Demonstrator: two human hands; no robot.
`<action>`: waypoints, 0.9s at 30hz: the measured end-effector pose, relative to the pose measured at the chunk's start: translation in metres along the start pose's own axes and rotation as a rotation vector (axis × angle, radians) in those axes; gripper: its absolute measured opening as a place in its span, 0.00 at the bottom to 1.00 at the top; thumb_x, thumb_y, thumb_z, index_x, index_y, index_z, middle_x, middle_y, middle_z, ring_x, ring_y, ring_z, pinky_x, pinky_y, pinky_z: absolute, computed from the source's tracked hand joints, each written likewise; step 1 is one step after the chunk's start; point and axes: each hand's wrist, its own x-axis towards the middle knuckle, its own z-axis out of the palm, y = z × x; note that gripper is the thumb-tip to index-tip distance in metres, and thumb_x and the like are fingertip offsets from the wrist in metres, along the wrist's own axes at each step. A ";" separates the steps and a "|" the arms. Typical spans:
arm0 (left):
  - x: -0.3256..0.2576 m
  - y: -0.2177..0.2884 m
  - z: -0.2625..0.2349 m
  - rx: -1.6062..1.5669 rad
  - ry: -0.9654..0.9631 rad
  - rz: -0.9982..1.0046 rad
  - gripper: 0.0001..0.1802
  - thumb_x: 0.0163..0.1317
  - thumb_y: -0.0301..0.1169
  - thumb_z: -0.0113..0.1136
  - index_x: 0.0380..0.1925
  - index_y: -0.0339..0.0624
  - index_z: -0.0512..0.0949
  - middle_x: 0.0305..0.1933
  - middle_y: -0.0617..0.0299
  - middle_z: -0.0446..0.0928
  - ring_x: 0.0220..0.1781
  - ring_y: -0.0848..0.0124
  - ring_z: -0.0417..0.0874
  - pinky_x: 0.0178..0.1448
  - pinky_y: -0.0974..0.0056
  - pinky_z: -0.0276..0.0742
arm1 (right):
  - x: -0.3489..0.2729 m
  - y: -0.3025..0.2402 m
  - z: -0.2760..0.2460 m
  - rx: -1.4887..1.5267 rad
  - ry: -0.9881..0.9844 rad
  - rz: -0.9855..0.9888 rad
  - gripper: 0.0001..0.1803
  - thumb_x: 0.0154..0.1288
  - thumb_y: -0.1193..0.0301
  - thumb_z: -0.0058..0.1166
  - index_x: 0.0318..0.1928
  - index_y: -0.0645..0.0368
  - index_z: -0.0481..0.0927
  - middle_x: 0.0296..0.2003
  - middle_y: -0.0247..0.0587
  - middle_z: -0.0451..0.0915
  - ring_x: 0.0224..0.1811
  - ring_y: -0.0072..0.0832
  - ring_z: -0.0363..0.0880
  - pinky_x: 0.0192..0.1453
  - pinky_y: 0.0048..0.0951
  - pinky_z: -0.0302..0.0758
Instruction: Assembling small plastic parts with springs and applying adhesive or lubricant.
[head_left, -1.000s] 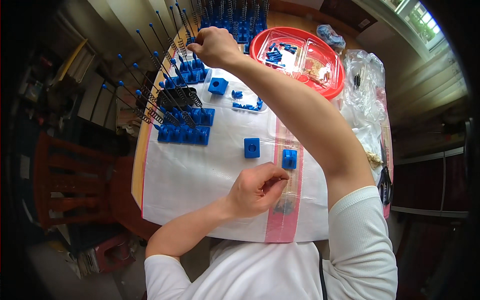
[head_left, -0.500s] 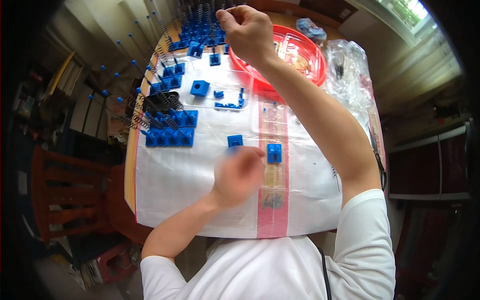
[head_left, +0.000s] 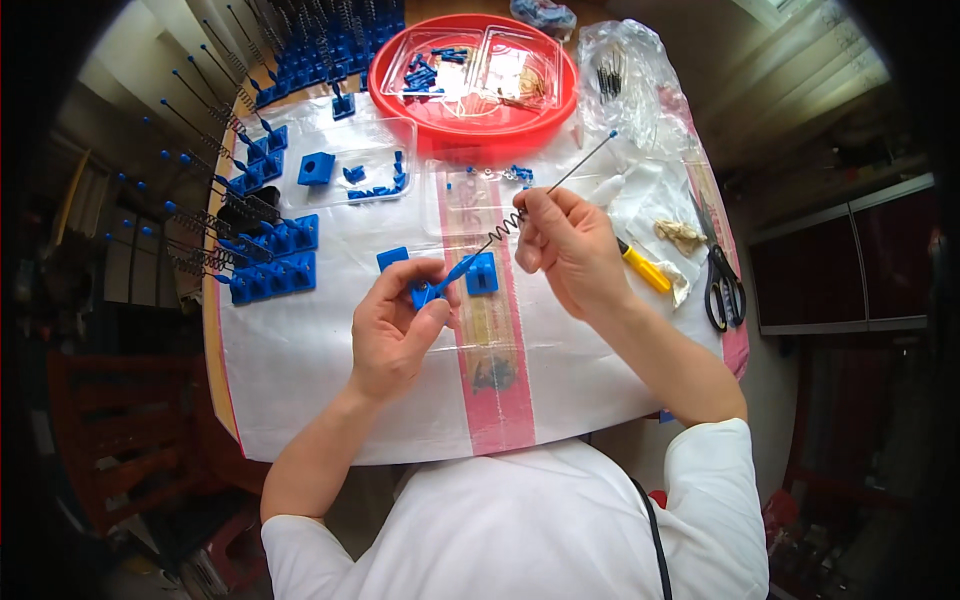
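Observation:
My left hand [head_left: 385, 335] is closed around a small blue plastic block [head_left: 423, 295], thumb in front and fingers behind. From that block a blue tapered piece [head_left: 460, 269] slants up to the right, leading into a dark coil spring [head_left: 503, 229]. A thin rod [head_left: 585, 158] with a blue tip runs on from the spring. My right hand [head_left: 570, 245] pinches the spring and rod near their upper part. Beside the left fingers stands a blue block with a slot [head_left: 482, 274]. Another blue block [head_left: 392, 258] is partly hidden behind the left hand.
Rows of blue bases with springs and rods [head_left: 275, 275] line the left side. Farther back are a clear tray [head_left: 335, 130] of blue parts and a red basin [head_left: 475, 128]. To the right lie a yellow-handled tool [head_left: 647, 270], black-handled scissors [head_left: 724, 290] and plastic bags [head_left: 635, 75].
My right hand has come down from the far side to the middle, now showing a spring and rod. My left hand now holds a blue block. The whole view has shifted.

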 end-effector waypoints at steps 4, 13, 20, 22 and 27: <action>-0.003 0.000 0.000 -0.117 -0.064 -0.154 0.16 0.68 0.24 0.55 0.54 0.28 0.72 0.43 0.55 0.78 0.43 0.70 0.81 0.45 0.65 0.83 | -0.027 0.020 0.001 0.054 -0.114 0.108 0.13 0.73 0.69 0.54 0.50 0.66 0.78 0.32 0.37 0.79 0.28 0.22 0.78 0.33 0.22 0.73; -0.002 -0.001 -0.004 -0.403 -0.208 -0.401 0.24 0.73 0.42 0.52 0.55 0.29 0.71 0.42 0.51 0.78 0.39 0.64 0.85 0.38 0.61 0.85 | -0.035 0.039 -0.009 0.146 -0.232 0.131 0.11 0.71 0.76 0.54 0.51 0.66 0.78 0.36 0.41 0.81 0.34 0.25 0.80 0.38 0.25 0.77; -0.005 -0.005 -0.002 -0.217 -0.221 -0.298 0.23 0.68 0.36 0.62 0.56 0.30 0.72 0.42 0.55 0.78 0.39 0.68 0.83 0.39 0.65 0.82 | -0.041 0.040 -0.005 0.160 -0.205 0.166 0.11 0.70 0.76 0.56 0.50 0.68 0.79 0.35 0.39 0.80 0.33 0.22 0.78 0.40 0.23 0.76; -0.006 -0.004 0.000 -0.194 -0.217 -0.280 0.23 0.66 0.33 0.64 0.56 0.31 0.72 0.43 0.56 0.78 0.39 0.70 0.82 0.41 0.66 0.81 | -0.041 0.041 -0.006 0.169 -0.205 0.169 0.11 0.70 0.76 0.56 0.49 0.68 0.79 0.35 0.39 0.80 0.33 0.22 0.77 0.39 0.23 0.75; -0.007 -0.008 0.003 -0.050 -0.182 -0.158 0.21 0.62 0.26 0.67 0.54 0.32 0.75 0.43 0.59 0.78 0.39 0.75 0.80 0.42 0.70 0.78 | -0.043 0.046 -0.008 0.172 -0.191 0.150 0.10 0.70 0.76 0.57 0.48 0.68 0.79 0.34 0.39 0.80 0.32 0.23 0.77 0.38 0.24 0.75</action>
